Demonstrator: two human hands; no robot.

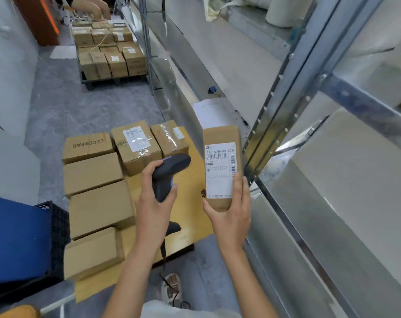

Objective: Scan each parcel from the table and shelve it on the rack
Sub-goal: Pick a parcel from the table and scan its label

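My left hand (pixel 154 203) grips a black barcode scanner (pixel 168 173) by its handle, its head aimed to the right. My right hand (pixel 231 214) holds a narrow brown parcel (pixel 222 138) upright by its lower end, white shipping label facing me. The parcel is held above the right edge of the low wooden table (pixel 192 198), close to the metal rack (pixel 309 111). Several more cardboard parcels (pixel 98 184) lie on the table to the left, two with labels at the far end.
The rack's pale shelves (pixel 346 180) run along the right, with a sheet of paper (pixel 208 115), a pen and a small blue object on one. A pallet of stacked boxes (pixel 110 53) stands far down the aisle, another person's hands above it. A black crate (pixel 57 226) sits left.
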